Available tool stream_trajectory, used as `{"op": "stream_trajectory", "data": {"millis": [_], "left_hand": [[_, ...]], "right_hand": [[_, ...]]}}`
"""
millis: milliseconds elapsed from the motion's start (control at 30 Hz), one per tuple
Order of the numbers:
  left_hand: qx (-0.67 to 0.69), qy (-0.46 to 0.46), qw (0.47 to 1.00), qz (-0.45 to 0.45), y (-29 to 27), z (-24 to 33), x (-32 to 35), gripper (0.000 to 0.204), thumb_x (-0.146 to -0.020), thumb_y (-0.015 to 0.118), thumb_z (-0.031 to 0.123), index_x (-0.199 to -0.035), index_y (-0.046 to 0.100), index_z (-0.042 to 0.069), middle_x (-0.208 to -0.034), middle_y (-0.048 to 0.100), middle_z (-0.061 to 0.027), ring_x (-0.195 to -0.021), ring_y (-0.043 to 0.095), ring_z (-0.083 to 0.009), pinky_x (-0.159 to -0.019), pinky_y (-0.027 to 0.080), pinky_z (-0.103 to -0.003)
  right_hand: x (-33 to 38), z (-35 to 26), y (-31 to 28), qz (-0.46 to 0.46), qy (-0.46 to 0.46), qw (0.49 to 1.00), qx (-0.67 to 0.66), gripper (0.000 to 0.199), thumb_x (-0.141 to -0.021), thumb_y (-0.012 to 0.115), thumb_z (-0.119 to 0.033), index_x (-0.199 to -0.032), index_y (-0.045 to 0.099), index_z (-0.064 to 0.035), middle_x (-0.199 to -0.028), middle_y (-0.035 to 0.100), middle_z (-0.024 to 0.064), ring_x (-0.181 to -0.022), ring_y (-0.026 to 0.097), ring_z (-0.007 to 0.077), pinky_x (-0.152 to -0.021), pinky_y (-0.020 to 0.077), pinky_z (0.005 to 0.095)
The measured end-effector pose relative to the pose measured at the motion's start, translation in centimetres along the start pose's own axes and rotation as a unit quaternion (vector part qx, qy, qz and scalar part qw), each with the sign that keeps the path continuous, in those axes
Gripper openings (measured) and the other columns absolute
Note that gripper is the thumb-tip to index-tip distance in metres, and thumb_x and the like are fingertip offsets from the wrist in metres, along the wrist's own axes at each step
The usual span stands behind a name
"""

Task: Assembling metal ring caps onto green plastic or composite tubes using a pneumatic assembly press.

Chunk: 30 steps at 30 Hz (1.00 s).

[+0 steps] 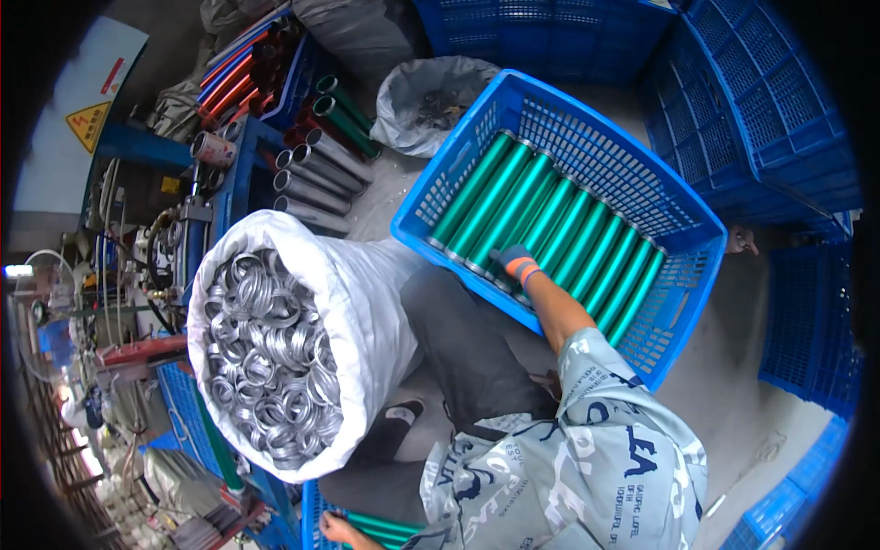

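Observation:
My right hand (514, 262), in a grey glove with an orange cuff, reaches forward into a blue plastic crate (680, 209). It grips the near end of one of several green metal tubes (550, 220) lying side by side in the crate. My left hand (337, 530) is bare and low at the picture's bottom edge. It rests on green tubes (390, 526) in another blue crate (312, 506), and its fingers are partly cut off. My patterned grey sleeve (596, 440) covers the right arm.
A white sack (367, 302) full of silvery metal rings (266, 357) stands at my left knee. Behind it lie grey tubes (316, 183), green and red ones, and a grey bag (431, 96). Stacked blue crates (779, 137) line the right side. Machinery (137, 266) stands at left.

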<state>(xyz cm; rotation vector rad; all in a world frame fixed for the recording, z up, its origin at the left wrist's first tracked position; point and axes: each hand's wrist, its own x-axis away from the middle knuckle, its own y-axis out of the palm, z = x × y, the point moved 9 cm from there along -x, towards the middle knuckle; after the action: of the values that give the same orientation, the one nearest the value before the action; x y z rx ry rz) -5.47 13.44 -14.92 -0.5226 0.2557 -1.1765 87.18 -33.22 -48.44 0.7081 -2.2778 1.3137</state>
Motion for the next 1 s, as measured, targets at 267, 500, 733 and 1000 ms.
{"op": "stream_trajectory", "data": {"millis": [267, 500, 733, 1000], "left_hand": [[-0.288, -0.043, 0.951, -0.106, -2.1, -13.3, 5.1, 0.03, -0.1, 0.084, 0.018, -0.114, 0.08, -0.008, -0.116, 0.085, -0.0204, -0.089, 0.078, -0.0241, -0.085, 0.067, -0.045], [-0.375, -0.23, 0.898, -0.02, -15.0, -26.6, 5.9, 0.079, -0.087, 0.089, 0.039, -0.148, 0.069, -0.008, -0.145, 0.073, -0.0369, -0.14, 0.071, -0.0484, -0.12, 0.057, -0.051], [-0.265, -0.351, 0.898, -0.012, -12.2, -36.9, 6.2, 0.096, -0.088, 0.091, 0.031, -0.17, 0.05, 0.002, -0.165, 0.061, -0.0316, -0.152, 0.061, -0.0472, -0.13, 0.05, -0.051], [-0.291, -0.424, 0.856, 0.057, -21.1, -44.6, 4.9, 0.1, -0.093, 0.082, 0.028, -0.178, 0.035, 0.004, -0.18, 0.044, -0.0281, -0.165, 0.045, -0.0473, -0.134, 0.044, -0.054]], "right_hand": [[1.7, -8.6, -7.2, 0.27, -0.36, 0.857, 0.252, 0.039, -0.1, 0.062, -0.017, -0.132, 0.085, -0.0144, -0.119, 0.085, 0.0215, -0.103, 0.08, 0.0463, -0.092, 0.0642, 0.0554], [27.6, -34.4, -16.4, 0.205, -0.517, 0.821, -0.128, 0.038, -0.121, 0.058, -0.013, -0.149, 0.071, 0.0081, -0.146, 0.077, 0.0211, -0.13, 0.076, 0.0281, -0.11, 0.0627, 0.036], [54.9, -54.1, -2.6, -0.118, -0.609, 0.785, -0.015, 0.053, -0.106, 0.073, -0.009, -0.157, 0.067, 0.0037, -0.154, 0.073, 0.021, -0.143, 0.068, 0.0321, -0.12, 0.0538, 0.0454], [63.5, -56.1, 10.6, -0.101, -0.66, 0.647, 0.369, 0.06, -0.106, 0.067, -0.029, -0.155, 0.067, 0.0052, -0.159, 0.067, 0.0283, -0.148, 0.061, 0.0477, -0.138, 0.026, 0.0606]]}}
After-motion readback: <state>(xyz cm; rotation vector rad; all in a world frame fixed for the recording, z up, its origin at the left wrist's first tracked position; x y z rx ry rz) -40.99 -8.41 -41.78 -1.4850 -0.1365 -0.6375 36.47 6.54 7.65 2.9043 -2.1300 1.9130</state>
